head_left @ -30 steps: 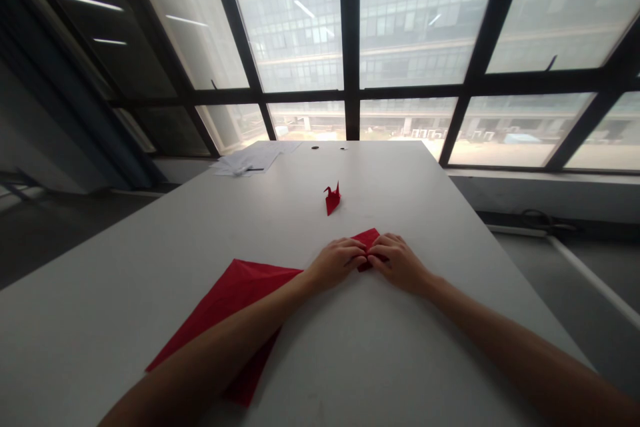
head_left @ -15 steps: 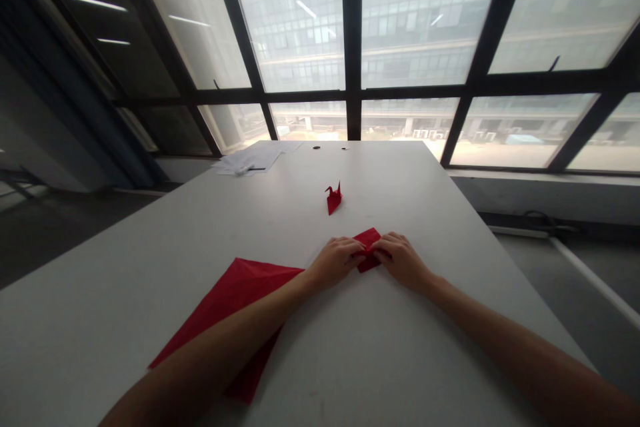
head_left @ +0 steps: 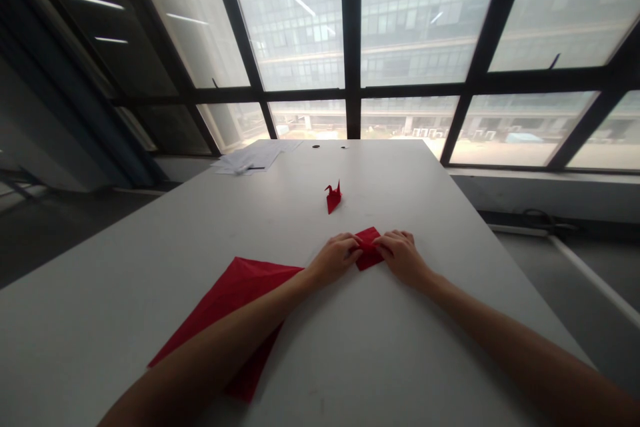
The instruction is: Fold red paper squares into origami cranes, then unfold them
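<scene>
A small folded piece of red paper (head_left: 369,252) lies on the white table between my two hands. My left hand (head_left: 339,257) pinches its left edge between thumb and fingers. On the opposite side, my right hand (head_left: 401,254) grips the right edge, its thumb resting on the paper. The fingertips cover both side corners; the far and near corners show. Beyond the hands stands a folded red paper crane (head_left: 333,198). Larger red paper (head_left: 235,287) lies flat at the left, partly hidden beneath my left forearm.
The white table (head_left: 320,360) stretches toward the windows. Several white sheets (head_left: 250,157) with a dark pen-like object on them lie at its far left. Two small holes or fittings are near the far edge. The table's right edge runs beside my right forearm.
My fingertips have moved apart from the middle of the folded red paper toward its sides, so more of its centre shows. The crane and larger paper stay put.
</scene>
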Demonstrator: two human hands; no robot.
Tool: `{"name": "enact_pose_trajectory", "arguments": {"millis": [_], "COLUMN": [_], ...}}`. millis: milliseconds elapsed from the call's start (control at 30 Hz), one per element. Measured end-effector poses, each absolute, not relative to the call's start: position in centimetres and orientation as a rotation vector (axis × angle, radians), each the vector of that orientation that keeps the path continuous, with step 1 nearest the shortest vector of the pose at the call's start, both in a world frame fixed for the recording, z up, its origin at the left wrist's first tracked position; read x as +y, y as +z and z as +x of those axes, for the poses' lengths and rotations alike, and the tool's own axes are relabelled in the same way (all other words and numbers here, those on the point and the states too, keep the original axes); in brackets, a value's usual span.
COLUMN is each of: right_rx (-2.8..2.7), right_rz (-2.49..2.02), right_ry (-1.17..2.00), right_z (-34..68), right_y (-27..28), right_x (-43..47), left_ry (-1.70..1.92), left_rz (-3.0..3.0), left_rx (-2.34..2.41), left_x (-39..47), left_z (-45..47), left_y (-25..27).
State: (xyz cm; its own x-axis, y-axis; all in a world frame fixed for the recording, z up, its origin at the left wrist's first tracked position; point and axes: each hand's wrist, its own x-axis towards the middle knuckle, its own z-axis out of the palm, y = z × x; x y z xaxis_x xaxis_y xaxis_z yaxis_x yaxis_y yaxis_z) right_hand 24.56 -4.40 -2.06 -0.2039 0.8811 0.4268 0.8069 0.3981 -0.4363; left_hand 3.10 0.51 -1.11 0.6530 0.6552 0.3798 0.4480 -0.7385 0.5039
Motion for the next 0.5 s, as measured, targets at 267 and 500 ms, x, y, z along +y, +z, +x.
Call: {"name": "enact_pose_trajectory", "arguments": {"millis": [267, 500], "right_rx": [-1.979, -1.983], "right_rz": [-1.609, -1.597], "right_ry": [0.105, 0.083], "right_z": [24.56, 24.50], "right_y": [-2.25, -2.36], "right_x": [-4.32, -4.29], "left_ry": [0.840, 0.827], "left_rz": [2.454, 2.612], "left_rx": [0.931, 0.866], "left_x": [0.71, 0.22], "left_z": [3.20, 3.06], "left_y": [-1.54, -1.05]}}
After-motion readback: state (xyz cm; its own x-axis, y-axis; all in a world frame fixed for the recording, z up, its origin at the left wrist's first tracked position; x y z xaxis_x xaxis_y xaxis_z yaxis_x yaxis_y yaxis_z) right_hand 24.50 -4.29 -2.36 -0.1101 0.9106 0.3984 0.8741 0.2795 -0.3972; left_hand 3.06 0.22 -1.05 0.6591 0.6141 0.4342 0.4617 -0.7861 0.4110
